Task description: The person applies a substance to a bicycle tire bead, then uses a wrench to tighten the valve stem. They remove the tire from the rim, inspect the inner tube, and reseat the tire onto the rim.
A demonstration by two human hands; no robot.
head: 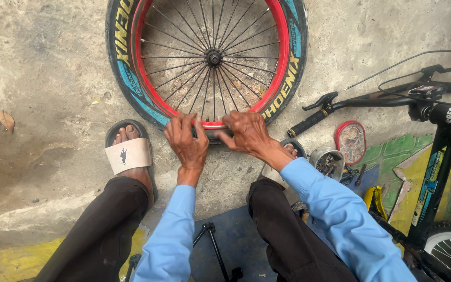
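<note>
Both hands work at the near edge of a bicycle wheel (207, 60) that lies flat on the concrete ground (43, 68). Left hand (186, 143) clamps its fingers over the red rim (141, 78) and the black tyre (121, 68), knuckles up; right hand (246, 131) grips the same stretch of rim and tyre just beside it, thumb pressed toward the left hand. They sit close together, nearly touching, at the wheel's lowest point in view.

The wheel fills the upper middle, its far edge cut off by the top of the frame, spokes running to a hub (213, 56) well beyond the fingers. Open concrete spreads to the left and upper right of the wheel.

A black bicycle frame (447, 172) with handlebar (340, 107) crowds the right side, near the right forearm. A sandalled left foot (130, 154) rests just below the tyre, left of the left hand. Between the right wrist and the bicycle stand a metal tin of small parts (327, 159) and a red round lid (350, 141). A dry leaf (7, 120) lies far left.
</note>
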